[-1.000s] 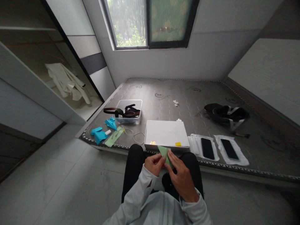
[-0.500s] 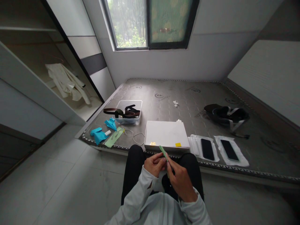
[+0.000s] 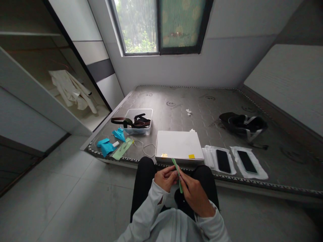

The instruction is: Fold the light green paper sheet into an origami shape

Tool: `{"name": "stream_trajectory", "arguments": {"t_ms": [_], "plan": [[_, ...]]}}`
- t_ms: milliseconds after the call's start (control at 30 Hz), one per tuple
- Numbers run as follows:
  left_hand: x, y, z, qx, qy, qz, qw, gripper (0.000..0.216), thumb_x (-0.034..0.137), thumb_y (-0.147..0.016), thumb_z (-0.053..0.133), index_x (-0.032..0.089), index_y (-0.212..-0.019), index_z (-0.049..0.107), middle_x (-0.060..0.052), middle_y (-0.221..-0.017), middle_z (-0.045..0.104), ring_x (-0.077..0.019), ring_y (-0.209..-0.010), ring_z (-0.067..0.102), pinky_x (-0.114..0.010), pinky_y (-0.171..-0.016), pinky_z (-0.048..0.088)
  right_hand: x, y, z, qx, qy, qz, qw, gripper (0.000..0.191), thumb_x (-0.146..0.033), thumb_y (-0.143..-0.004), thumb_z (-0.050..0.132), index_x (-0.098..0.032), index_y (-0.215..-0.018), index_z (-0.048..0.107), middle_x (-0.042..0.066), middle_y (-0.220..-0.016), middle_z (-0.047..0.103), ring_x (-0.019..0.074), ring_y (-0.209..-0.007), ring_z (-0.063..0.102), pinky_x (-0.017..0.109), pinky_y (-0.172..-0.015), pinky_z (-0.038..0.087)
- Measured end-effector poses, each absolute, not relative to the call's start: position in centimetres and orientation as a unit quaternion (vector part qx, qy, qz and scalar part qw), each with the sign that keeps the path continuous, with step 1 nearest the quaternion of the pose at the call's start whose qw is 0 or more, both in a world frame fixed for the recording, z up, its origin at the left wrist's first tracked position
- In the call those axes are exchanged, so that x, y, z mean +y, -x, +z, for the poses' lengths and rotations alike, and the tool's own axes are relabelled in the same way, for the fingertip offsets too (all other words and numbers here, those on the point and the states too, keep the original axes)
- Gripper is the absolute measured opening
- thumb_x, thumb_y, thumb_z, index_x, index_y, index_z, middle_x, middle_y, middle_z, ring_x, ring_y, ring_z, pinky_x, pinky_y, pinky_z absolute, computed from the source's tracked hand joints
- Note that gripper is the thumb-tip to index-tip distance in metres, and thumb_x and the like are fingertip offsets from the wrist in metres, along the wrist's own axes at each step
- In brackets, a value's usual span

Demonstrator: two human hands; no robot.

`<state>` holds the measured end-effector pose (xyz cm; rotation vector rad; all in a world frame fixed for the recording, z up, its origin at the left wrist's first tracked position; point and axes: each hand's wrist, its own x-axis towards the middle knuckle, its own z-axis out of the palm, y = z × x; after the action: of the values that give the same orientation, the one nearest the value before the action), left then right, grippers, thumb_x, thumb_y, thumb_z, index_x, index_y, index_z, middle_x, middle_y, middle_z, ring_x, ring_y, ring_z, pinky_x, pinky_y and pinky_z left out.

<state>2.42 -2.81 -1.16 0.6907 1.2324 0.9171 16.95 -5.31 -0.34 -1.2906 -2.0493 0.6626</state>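
Observation:
Between my two hands, above my lap, is a thin green strip (image 3: 176,165), seen nearly edge-on, so its kind is unclear. My left hand (image 3: 166,178) pinches it from the left side, fingers closed. On the other side, my right hand (image 3: 195,193) grips it along its length, with its lower end showing below the fingers. Just beyond the hands lies a flat white box (image 3: 179,144) with a yellow sticker at its front edge. A flat light-green piece (image 3: 123,149) rests on the mattress to the left, beside a thin white cord (image 3: 143,146).
On the grey mattress (image 3: 161,97), a clear plastic box (image 3: 141,131) holds belts (image 3: 133,122). Blue crumpled pieces (image 3: 107,148) lie at the left edge. Two dark phones (image 3: 223,161) rest on white wrapping at right, below a dark cap (image 3: 242,124). A wardrobe stands open at left.
The green strip has turned slightly, and more of its lower end now shows below my right hand's fingers. Both hands stay nearly in place.

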Motion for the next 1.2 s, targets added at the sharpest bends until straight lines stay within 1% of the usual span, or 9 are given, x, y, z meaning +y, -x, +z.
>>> {"name": "stream_trajectory", "arguments": {"t_ms": [233,333,433,533,667,767,933,1067,1200], "plan": [[-2.8,-2.4,-1.7,0.543,-0.326,0.400,0.663,0.082,0.063,-0.052,0.076,0.010,-0.114,0.066,-0.013,-0.089,0.076,-0.0157,-0.071,0.073,-0.014,-0.055,0.058,-5.1,-17.1,-0.2,-0.785,0.479,0.243,0.308,0.048,-0.013,-0.093,0.040,-0.017,-0.141,0.042,0.010,-0.132,0.057,0.0189,-0.118,0.058,0.030,-0.100,0.049],[-2.8,-2.6,-1.9,0.530,-0.340,0.406,0.662,0.079,0.061,-0.057,0.075,0.010,-0.116,0.065,-0.014,-0.093,0.075,-0.0181,-0.078,0.073,-0.018,-0.062,0.061,-5.1,-16.7,-0.7,-0.777,0.491,0.224,0.324,0.051,-0.011,-0.091,0.042,-0.017,-0.142,0.041,0.011,-0.129,0.059,0.0198,-0.114,0.061,0.030,-0.095,0.052],[-2.8,-2.8,-1.8,0.540,-0.397,0.408,0.619,0.065,0.054,-0.063,0.073,0.012,-0.113,0.067,-0.012,-0.096,0.075,-0.0197,-0.085,0.073,-0.021,-0.071,0.062,-5.0,-16.1,-1.3,-0.757,0.515,0.213,0.342,0.047,-0.013,-0.093,0.040,-0.014,-0.139,0.045,0.013,-0.125,0.062,0.0187,-0.110,0.063,0.028,-0.093,0.052],[-2.8,-3.1,-1.3,0.580,-0.460,0.384,0.552,0.048,0.042,-0.069,0.069,0.014,-0.108,0.070,-0.009,-0.089,0.077,-0.0183,-0.081,0.073,-0.019,-0.069,0.062,-5.0,-15.8,-1.9,-0.736,0.537,0.200,0.361,0.042,-0.016,-0.094,0.039,-0.014,-0.133,0.053,0.012,-0.120,0.065,0.0186,-0.104,0.066,0.026,-0.090,0.054],[-2.9,-3.4,-0.6,0.578,-0.472,0.381,0.546,0.042,0.039,-0.072,0.063,0.017,-0.106,0.071,-0.007,-0.090,0.076,-0.0174,-0.083,0.073,-0.019,-0.071,0.060,-5.1,-15.8,-2.2,-0.711,0.559,0.189,0.382,0.039,-0.020,-0.095,0.040,-0.019,-0.129,0.057,0.009,-0.115,0.068,0.0186,-0.097,0.069,0.026,-0.085,0.055],[-2.9,-3.4,-0.1,0.589,-0.492,0.368,0.525,0.034,0.039,-0.075,0.058,0.019,-0.098,0.073,-0.004,-0.090,0.076,-0.0153,-0.084,0.072,-0.014,-0.066,0.056,-5.2,-15.8,-2.2,-0.709,0.557,0.180,0.394,0.038,-0.024,-0.095,0.041,-0.021,-0.128,0.058,0.008,-0.115,0.068,0.0190,-0.097,0.069,0.026,-0.085,0.056],[-2.7,-3.4,-0.4,0.648,-0.553,0.300,0.429,0.042,0.050,-0.081,0.046,0.020,-0.084,0.075,-0.003,-0.063,0.071,-0.0087,-0.054,0.060,-0.012,-0.047,0.034,-5.3,-15.7,-2.2,-0.729,0.535,0.173,0.391,0.036,-0.027,-0.096,0.041,-0.015,-0.122,0.063,0.012,-0.115,0.067,0.0193,-0.100,0.068,0.024,-0.088,0.054],[-2.7,-3.3,-1.4,0.652,-0.591,0.293,0.374,0.045,0.049,-0.083,0.040,0.021,-0.084,0.075,-0.006,-0.060,0.069,-0.0077,-0.049,0.056,-0.015,-0.049,0.026,-5.2,-15.7,-2.5,-0.731,0.539,0.166,0.383,0.037,-0.027,-0.096,0.041,-0.012,-0.123,0.062,0.014,-0.115,0.067,0.0203,-0.100,0.068,0.026,-0.088,0.054],[-2.9,-3.3,-2.0,0.625,-0.628,0.294,0.358,0.043,0.044,-0.085,0.038,0.021,-0.085,0.075,-0.008,-0.064,0.071,-0.0084,-0.052,0.058,-0.017,-0.051,0.026,-5.3,-16.1,-2.3,-0.732,0.542,0.172,0.375,0.040,-0.026,-0.094,0.044,-0.012,-0.130,0.056,0.014,-0.118,0.066,0.0214,-0.102,0.067,0.029,-0.089,0.054]]}}
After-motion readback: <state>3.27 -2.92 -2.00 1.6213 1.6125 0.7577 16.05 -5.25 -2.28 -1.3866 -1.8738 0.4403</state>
